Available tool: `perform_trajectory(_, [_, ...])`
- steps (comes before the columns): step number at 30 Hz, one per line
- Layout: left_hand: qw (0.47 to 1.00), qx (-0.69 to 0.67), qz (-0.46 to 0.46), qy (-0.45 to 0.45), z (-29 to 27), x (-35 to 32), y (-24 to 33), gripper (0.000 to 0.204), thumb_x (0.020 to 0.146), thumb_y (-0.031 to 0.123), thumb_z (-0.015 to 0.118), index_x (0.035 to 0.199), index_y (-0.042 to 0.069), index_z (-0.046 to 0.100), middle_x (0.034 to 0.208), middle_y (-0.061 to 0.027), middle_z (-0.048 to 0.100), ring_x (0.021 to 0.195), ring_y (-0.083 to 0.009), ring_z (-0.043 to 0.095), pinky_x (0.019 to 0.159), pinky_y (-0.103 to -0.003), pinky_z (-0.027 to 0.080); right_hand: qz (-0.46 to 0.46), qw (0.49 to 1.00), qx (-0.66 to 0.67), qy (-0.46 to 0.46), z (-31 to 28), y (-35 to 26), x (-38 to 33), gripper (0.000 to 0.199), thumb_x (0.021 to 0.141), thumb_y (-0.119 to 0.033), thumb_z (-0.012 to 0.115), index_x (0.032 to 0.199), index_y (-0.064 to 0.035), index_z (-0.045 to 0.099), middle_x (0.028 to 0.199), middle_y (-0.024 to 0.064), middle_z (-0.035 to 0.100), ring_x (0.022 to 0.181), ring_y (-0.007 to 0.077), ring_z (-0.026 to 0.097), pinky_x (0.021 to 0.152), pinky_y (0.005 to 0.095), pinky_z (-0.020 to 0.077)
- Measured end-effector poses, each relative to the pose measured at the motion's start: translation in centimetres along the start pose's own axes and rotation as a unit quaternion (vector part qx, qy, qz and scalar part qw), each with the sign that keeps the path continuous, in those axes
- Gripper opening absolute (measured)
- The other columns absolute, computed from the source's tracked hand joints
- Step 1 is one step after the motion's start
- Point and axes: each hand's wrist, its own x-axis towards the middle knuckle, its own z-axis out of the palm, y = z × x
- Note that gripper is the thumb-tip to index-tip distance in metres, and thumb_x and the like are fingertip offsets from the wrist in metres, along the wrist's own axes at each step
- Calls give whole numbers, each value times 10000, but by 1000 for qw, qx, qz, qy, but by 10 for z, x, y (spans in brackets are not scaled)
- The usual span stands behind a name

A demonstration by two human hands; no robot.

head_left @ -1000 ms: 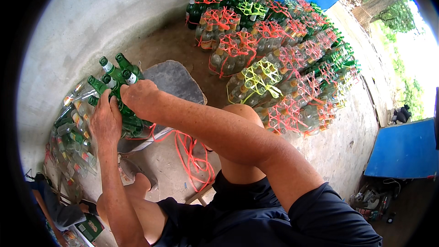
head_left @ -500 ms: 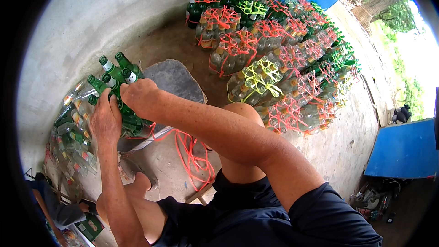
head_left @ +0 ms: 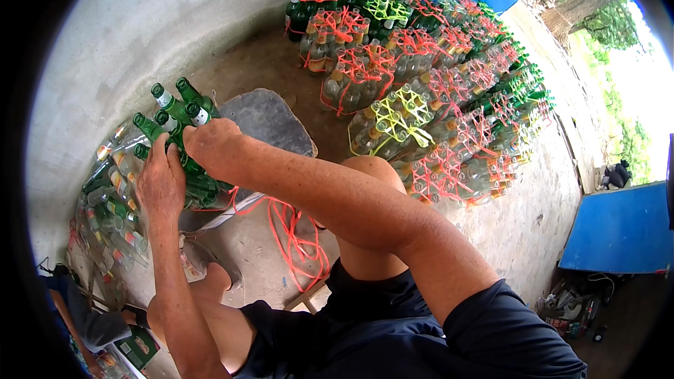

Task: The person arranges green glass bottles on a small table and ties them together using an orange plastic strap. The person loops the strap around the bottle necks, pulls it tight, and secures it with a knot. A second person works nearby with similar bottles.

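A cluster of green glass bottles [head_left: 169, 101] stands upright on a dark grey slab [head_left: 270, 123], necks up, a few with white neck labels. My left hand [head_left: 162, 181] presses on the near left side of the cluster, fingers curled round a bottle neck. My right hand [head_left: 214, 146] is closed at the cluster's right side; its fingertips are hidden among the bottles. From beneath the bottles, red plastic twine [head_left: 289, 238] trails over the slab's near edge and lies in loose loops on the floor.
Many bundled bottles [head_left: 400, 123], tied with red and yellow-green twine, fill the floor to the right. Loose bottles [head_left: 116, 203] are heaped at the left by the concrete wall [head_left: 161, 21]. Blue panels [head_left: 618, 231] stand at the right. Another person's arm [head_left: 74, 330] shows lower left.
Both hands stay on the green bottles and shift only very slightly. The bottles tilt a touch leftward; otherwise the scene looks the same.
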Motion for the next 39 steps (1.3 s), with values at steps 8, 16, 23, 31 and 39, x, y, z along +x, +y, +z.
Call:
perform_trajectory(8, [1000,1,-2,2,1,0,-1,316,1044,224,523,1300,56,601,1151,-206,716,1015,-409,689,823,-515,529,3,1000,-4,-11,-2,-1,0,298,783,-83,737,1049,16,647,990,114,683,879,283,755,682,393,604])
perform_trajectory(16, [1000,-1,-3,0,0,0,0,311,1043,225,523,1297,61,599,1138,-207,717,1008,-411,688,819,-521,526,7,1000,4,-5,-2,-1,-1,297,789,-86,738,1053,15,646,997,116,686,890,283,755,691,386,604])
perform_trajectory(23, [1000,-2,-1,-1,1,0,0,314,1044,222,522,1305,62,593,1140,-207,714,1010,-414,684,820,-522,523,5,1000,-10,-4,-3,-1,-2,295,793,-90,738,1055,13,648,995,113,684,893,279,755,689,380,604])
perform_trajectory(31, [1000,-3,-9,-9,0,0,2,314,1044,223,523,1304,61,595,1148,-211,710,1027,-415,679,832,-520,524,9,1000,-12,-14,1,0,0,291,816,-132,730,1073,-10,670,1020,109,692,924,266,745,694,374,578])
perform_trajectory(39, [999,-3,-24,-20,-3,0,4,322,1047,236,517,1311,69,593,1172,-201,706,1053,-411,673,855,-517,521,18,999,-8,-33,-2,-2,1,304,828,-149,735,1097,-20,678,1067,111,693,971,265,739,723,370,574])
